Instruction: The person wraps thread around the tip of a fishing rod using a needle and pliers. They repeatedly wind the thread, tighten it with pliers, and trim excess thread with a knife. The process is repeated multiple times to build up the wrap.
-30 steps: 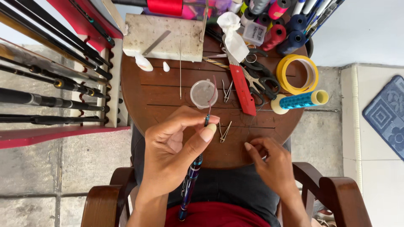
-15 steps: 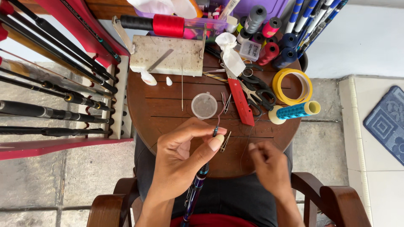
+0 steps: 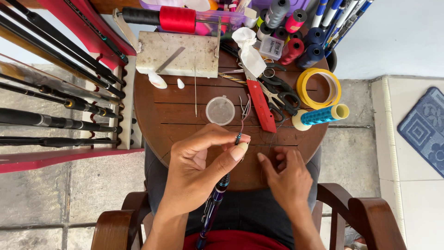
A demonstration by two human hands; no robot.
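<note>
L hand (image 3: 203, 162) pinches tip of dark rod blank (image 3: 217, 196) btwn thumb + fingers, closed on it, over near edge of round wooden table (image 3: 175, 111); rod runs down toward lap. R hand (image 3: 289, 178) just beside, fingers curled on table edge, whether it holds a thread: can't tell. Behind: clear plastic lid (image 3: 220, 110), red cutter (image 3: 260, 105), scissors (image 3: 282, 95), yellow tape ring (image 3: 318, 88), blue thread spool (image 3: 321, 115)

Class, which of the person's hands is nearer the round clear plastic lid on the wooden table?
Left hand, just below the round clear plastic lid; right hand sits farther, lower right.
</note>
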